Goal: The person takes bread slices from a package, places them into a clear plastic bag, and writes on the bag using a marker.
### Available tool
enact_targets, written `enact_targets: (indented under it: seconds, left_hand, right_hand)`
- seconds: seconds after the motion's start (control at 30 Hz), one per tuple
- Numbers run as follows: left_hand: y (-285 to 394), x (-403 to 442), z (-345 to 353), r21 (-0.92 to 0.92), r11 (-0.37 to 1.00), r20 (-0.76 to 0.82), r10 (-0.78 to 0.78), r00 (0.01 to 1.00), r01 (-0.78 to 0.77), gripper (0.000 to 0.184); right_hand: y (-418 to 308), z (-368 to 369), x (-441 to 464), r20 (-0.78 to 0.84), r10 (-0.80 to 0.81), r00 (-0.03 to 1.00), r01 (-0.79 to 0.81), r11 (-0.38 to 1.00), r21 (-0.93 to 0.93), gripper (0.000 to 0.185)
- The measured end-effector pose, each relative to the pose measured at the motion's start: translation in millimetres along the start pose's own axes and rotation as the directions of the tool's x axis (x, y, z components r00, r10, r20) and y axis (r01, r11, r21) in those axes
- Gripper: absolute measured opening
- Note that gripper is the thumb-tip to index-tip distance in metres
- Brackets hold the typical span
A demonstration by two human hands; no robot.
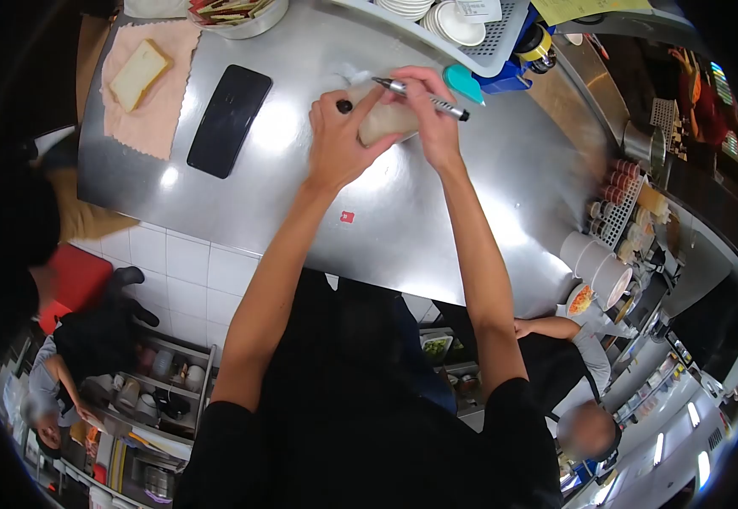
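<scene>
My right hand (431, 114) is closed around a silver and black marker (428, 99), whose tip points left over a pale, cloudy bag or container (384, 124). My left hand (343, 140) has its fingers round the left side of that pale item, on the steel table (301, 204). A round black cap (344, 107) shows between the fingers of my left hand. What the pale item contains is hard to make out. A teal object (464, 84) lies just right of my right hand.
A black phone (230, 121) and a bread slice (141, 75) on a pink cloth (153, 127) lie left. A grey basket (492, 58) of white dishes and a bowl (259, 25) stand at the far edge. Two other people are near the table's lower side. A red scrap (347, 217) lies nearer.
</scene>
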State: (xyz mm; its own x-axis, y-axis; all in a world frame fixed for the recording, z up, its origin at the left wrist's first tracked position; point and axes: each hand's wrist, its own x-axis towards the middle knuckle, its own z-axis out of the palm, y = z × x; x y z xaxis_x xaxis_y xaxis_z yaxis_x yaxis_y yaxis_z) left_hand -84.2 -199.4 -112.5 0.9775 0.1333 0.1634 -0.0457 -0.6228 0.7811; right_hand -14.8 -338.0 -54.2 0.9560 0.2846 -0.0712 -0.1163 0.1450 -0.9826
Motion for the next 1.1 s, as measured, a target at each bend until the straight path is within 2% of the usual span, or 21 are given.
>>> enact_targets:
  seconds: [0.1, 0.3, 0.4, 0.5, 0.7, 0.8, 1.0, 1.1]
  left_hand:
    - [-5, -2, -8, 0.005, 1.000, 0.043, 0.005, 0.999, -0.005, 0.068]
    - [-5, -7, -6, 0.048, 0.999, 0.023, -0.027, 0.999, 0.026, 0.063]
    - [-2, -7, -7, 0.088, 0.996, -0.008, -0.010, 1.000, 0.011, 0.065]
    - [2, -8, -9, 0.113, 0.993, 0.020, -0.047, 0.999, 0.044, 0.068]
    - [1, -8, -11, 0.079, 0.996, 0.021, -0.041, 0.999, 0.039, 0.065]
    - [-4, -8, -6, 0.055, 0.996, -0.004, -0.069, 0.998, 0.069, 0.060]
    - [-3, -8, -5, 0.064, 0.997, -0.053, -0.039, 0.998, 0.042, 0.056]
    - [-7, -8, -5, 0.092, 0.996, -0.051, -0.006, 0.999, 0.010, 0.057]
  right_hand:
    - [10, -8, 3, 0.014, -0.005, 1.000, 0.008, 0.980, -0.199, 0.017]
    - [23, -16, 3, 0.000, -0.003, 1.000, 0.003, 0.963, -0.268, 0.009]
    - [22, -16, 6, -0.022, 0.016, 1.000, -0.020, 0.972, -0.234, 0.009]
    - [26, -27, 9, 0.002, 0.090, 0.996, -0.086, 0.965, -0.248, 0.010]
    - [26, -27, 11, 0.072, 0.068, 0.995, -0.034, 0.916, -0.400, 0.014]
    - [24, -24, 13, 0.051, 0.067, 0.996, -0.040, 0.905, -0.424, 0.016]
    - [20, -23, 18, 0.109, 0.079, 0.991, -0.004, 0.827, -0.561, 0.020]
    - [21, -20, 20, 0.122, 0.026, 0.992, 0.052, 0.804, -0.593, 0.022]
